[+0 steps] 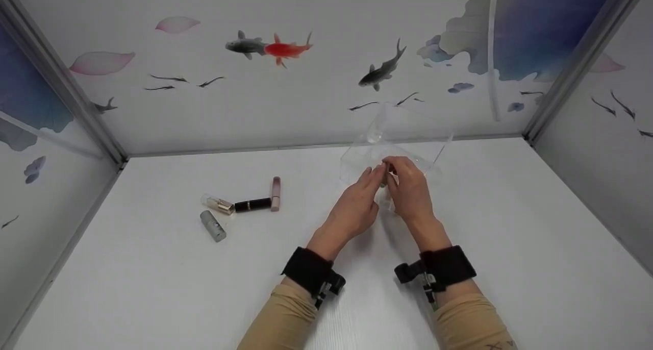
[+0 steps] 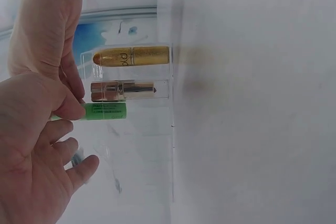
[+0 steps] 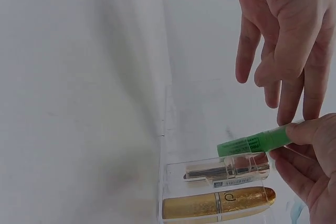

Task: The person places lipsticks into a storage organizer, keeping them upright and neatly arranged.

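I make out "PRO" on the green tube [image 3: 251,144] the right hand [image 1: 412,191] pinches, the left hand [image 1: 353,207] straight-fingered beside it; "d" on a gold tube [image 3: 194,206]

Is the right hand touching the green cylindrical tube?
Touching: the right wrist view shows the right hand pinching the green tube, no gap visible.
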`<act>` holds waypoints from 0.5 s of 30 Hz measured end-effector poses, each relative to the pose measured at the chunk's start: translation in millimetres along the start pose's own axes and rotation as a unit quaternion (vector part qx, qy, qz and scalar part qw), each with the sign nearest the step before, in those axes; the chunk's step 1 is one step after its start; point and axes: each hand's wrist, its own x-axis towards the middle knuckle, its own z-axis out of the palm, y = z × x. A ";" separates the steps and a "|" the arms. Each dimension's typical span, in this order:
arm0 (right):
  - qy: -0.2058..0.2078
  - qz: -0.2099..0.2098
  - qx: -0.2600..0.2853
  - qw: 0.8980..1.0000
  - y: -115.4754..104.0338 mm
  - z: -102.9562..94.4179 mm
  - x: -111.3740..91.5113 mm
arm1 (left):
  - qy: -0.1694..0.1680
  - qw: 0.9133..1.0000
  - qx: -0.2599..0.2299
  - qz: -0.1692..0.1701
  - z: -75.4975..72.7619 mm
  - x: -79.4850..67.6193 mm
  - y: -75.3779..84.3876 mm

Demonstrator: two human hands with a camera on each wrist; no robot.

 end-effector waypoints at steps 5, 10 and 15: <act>-0.003 0.009 -0.001 1.000 0.6 1.4 -0.3 | 0.013 1.000 0.016 0.003 2.1 0.0 0.0; -0.014 0.011 0.003 1.000 1.6 3.2 -1.7 | 0.008 1.000 0.005 -0.004 2.3 -0.4 0.0; -0.028 0.017 -0.001 0.999 4.0 6.1 -3.6 | -0.008 1.000 0.001 -0.016 5.0 -0.5 -0.5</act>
